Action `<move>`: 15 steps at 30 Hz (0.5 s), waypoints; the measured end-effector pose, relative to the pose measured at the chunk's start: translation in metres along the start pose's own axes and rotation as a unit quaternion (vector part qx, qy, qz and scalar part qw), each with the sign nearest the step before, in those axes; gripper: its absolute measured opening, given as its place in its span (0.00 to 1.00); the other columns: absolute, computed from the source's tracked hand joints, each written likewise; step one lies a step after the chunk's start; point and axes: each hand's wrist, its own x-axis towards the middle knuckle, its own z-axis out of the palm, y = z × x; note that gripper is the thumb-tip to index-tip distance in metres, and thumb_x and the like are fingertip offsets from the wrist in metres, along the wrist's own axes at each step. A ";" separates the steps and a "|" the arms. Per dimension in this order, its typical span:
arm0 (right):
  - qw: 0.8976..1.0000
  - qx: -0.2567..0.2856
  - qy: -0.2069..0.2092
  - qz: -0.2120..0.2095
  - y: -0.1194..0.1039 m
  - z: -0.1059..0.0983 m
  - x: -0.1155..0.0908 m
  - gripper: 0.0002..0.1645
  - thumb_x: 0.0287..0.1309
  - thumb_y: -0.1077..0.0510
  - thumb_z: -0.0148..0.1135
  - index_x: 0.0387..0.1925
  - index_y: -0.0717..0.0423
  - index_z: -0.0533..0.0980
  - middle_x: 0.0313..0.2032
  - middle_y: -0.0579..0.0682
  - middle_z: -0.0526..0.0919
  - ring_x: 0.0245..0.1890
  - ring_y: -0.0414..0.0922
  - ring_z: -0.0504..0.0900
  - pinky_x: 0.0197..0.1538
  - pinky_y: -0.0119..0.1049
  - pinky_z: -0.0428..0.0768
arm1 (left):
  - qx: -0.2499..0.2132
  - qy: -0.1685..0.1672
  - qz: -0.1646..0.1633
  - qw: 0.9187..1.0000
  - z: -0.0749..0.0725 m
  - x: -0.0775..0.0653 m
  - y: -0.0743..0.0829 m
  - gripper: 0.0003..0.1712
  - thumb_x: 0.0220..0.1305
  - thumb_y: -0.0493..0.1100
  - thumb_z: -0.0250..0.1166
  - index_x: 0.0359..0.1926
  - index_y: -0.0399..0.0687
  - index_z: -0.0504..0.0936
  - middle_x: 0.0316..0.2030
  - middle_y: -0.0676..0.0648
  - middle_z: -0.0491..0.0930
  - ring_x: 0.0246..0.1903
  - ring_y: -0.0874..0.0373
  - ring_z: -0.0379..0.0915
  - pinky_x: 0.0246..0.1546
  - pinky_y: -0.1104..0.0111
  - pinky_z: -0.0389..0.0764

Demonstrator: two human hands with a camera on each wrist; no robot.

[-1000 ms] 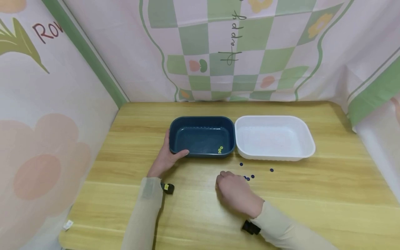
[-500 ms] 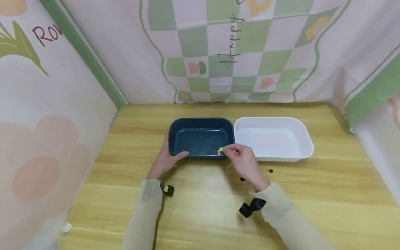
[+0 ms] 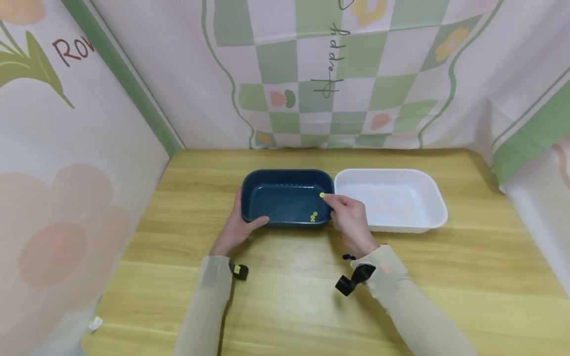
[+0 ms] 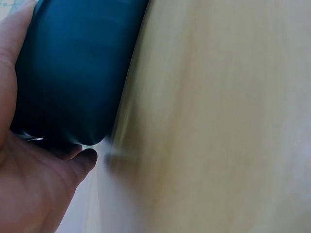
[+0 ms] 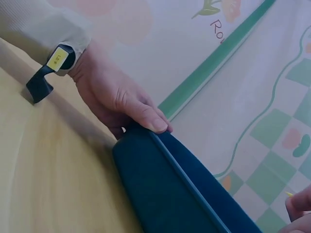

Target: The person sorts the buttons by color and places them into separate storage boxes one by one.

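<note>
In the head view, a dark blue plastic bin (image 3: 285, 202) stands on the wooden table. My left hand (image 3: 233, 227) grips its near left corner, thumb on the front rim and fingers along the outer side. The left wrist view shows the bin's wall (image 4: 77, 73) against that palm. Thumb and fingertips of my right hand (image 3: 351, 220) pinch a small round yellow button (image 3: 322, 195) over the bin's right end. Several more yellow buttons (image 3: 313, 217) lie on the bin floor near its front right corner. Dark blue buttons (image 3: 349, 257) on the table are partly hidden by my right wrist.
A white plastic bin (image 3: 392, 195) stands right beside the blue one, at its right. Patterned cloth (image 3: 329, 99) hangs behind the table and along both sides. A small white tag (image 3: 95, 324) is at the table's left edge.
My right hand has risen from the tabletop by the loose buttons to the blue bin's right end, then slightly further back, with a yellow button. My left hand keeps its place.
</note>
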 end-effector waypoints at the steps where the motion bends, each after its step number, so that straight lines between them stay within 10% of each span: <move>1: 1.000 0.010 0.004 -0.002 0.000 0.001 0.001 0.27 0.66 0.47 0.60 0.56 0.65 0.75 0.11 0.41 0.58 0.10 0.38 0.56 0.15 0.29 0.54 | 0.000 0.000 0.000 1.000 0.000 0.000 0.000 0.66 0.56 0.61 0.70 0.75 0.67 0.26 0.76 0.53 0.32 0.74 0.49 0.35 0.70 0.49 0.48; 15: 0.997 0.073 0.024 0.007 -0.001 0.005 0.008 0.27 0.66 0.52 0.60 0.57 0.69 0.73 0.11 0.40 0.59 0.09 0.36 0.55 0.15 0.26 0.52 | -0.005 -0.001 0.001 1.000 -0.001 0.000 0.001 0.67 0.56 0.60 0.71 0.77 0.59 0.29 0.76 0.51 0.33 0.74 0.48 0.36 0.70 0.48 0.48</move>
